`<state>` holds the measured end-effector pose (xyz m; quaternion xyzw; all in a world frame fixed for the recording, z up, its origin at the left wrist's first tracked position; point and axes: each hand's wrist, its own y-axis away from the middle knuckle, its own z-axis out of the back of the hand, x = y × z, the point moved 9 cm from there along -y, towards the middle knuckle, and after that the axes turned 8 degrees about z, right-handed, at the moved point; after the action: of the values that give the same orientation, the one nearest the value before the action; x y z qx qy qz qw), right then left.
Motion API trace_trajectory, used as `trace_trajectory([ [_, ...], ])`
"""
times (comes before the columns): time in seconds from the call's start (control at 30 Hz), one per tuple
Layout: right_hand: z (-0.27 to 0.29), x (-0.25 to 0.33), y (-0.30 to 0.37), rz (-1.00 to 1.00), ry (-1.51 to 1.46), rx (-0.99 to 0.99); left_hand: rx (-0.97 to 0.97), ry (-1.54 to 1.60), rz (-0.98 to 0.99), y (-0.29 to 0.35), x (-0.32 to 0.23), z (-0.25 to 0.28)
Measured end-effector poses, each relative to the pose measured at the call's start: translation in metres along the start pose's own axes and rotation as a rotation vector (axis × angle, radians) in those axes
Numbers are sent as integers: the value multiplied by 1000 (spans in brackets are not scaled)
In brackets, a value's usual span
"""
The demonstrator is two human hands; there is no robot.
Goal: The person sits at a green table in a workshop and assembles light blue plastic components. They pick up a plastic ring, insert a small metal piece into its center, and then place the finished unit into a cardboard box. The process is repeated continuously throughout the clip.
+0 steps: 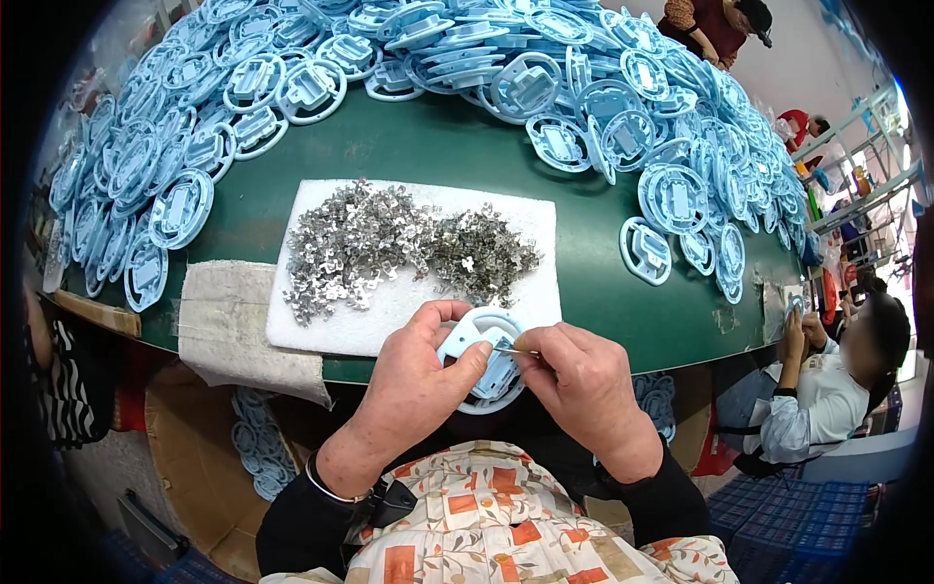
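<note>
My left hand [416,375] grips a light blue round plastic part [484,397] by its rim, the thumb lying across its face. The part has an outer ring and a recessed middle, and is held just over the table's near edge. From the other side my right hand [584,384] is closed in a pinch on a thin metal piece [505,350], which reaches over the recess. My fingers hide most of that piece, so its full shape cannot be told. Beyond both hands, small metal clips [370,238] lie in silvery and darker heaps on a white foam board [530,292].
Large piles of similar blue parts [525,88] cover the far side and both sides of the green table [418,146]. A folded cloth [229,311] hangs over the near edge. Cardboard boxes [195,438] with more parts stand below. A co-worker [827,380] sits at right; another person [715,29] is far off.
</note>
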<state>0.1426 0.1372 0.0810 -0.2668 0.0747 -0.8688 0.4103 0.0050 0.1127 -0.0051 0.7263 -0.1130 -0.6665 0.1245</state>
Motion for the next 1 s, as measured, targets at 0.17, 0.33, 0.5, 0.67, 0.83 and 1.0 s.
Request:
trace_trajectory([
  [0.17, -1, -6, 1, -58, -71, 13, 8, -112, 20, 1, -7, 1],
  [0.33, -3, -9, 1, -142, -106, 74, 0, -120, 24, 1, -6, 1],
  [0.5, -6, -3, -5, -133, 3, 203, -2, -106, 24, 1, -5, 0],
  [0.67, -1, -4, -7, -164, -53, 207, 5, -115, 39, 1, -6, 0],
  [0.83, 2, -19, 5, -242, -175, 115, 23, -104, 39, 1, -8, -2],
  [1.0, -6, -41, 22, -368, -473, -98, 139, 258, 86, 3, 5, -2],
])
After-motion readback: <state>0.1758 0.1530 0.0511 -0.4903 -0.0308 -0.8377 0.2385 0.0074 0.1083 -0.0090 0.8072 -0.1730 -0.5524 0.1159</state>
